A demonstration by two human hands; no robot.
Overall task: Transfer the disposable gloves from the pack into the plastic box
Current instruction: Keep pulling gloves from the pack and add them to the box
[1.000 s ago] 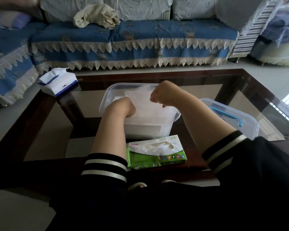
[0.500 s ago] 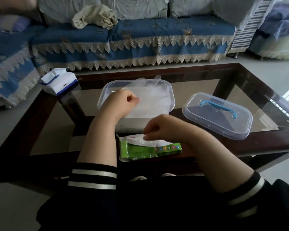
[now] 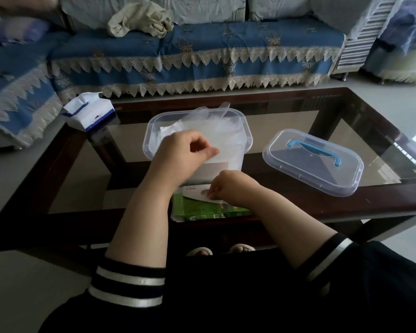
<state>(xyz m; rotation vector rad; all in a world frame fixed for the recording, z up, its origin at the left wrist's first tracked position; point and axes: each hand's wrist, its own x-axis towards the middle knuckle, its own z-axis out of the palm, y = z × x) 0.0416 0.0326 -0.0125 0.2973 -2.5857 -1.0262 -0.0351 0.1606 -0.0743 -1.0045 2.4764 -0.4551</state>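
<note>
Glass table [image 3: 346, 131], right hand [image 3: 228, 186] in pack [image 3: 202, 209] (green)

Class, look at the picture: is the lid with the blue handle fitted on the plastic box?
No, the lid lies on the glass table to the right of the open plastic box.

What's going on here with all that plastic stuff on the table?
A person is moving thin disposable gloves from a green pack into a clear plastic box. The right hand is at the pack's opening, fingers curled as if pinching the next glove. The left hand sits at the box, fingers curled against the gloves already piled inside. The box's lid, with a blue handle, lies beside it on the glass table.
</note>
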